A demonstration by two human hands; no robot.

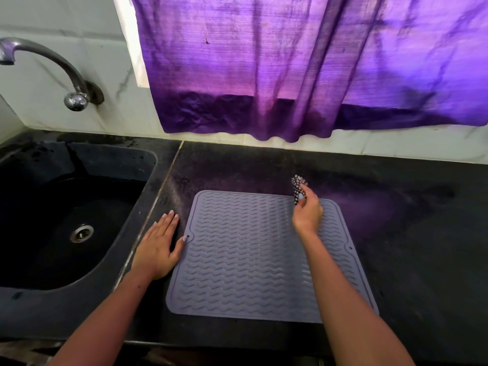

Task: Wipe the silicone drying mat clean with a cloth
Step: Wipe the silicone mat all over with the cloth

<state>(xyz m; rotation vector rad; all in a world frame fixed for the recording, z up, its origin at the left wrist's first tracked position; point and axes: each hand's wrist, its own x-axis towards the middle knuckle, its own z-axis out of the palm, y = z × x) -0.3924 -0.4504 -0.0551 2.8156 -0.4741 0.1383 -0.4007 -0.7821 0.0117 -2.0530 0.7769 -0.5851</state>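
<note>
Head view: the grey square silicone drying mat [253, 254], ribbed with wavy lines, lies flat on the black stone countertop [412, 233], towards its front edge and just right of the seam beside the sink.

My right hand [307, 211] is above the mat's far right corner, fingers curled around a small bunched cloth with a black-and-white dotted pattern [298, 186]. The cloth projects past my fingertips, over the mat's far edge. I cannot tell whether the cloth touches the mat.

My left hand [158, 247] lies flat on the countertop just beside the mat's left edge, fingers straight and together, holding nothing. The thumb reaches the tab on the mat's left edge and touches it.

The black sink basin [52, 207], with a round metal drain [81, 233], occupies the countertop's left end. A curved metal tap [52, 72] projects from the white wall above it. A purple fabric curtain [303, 64] hangs behind the countertop's far edge.
</note>
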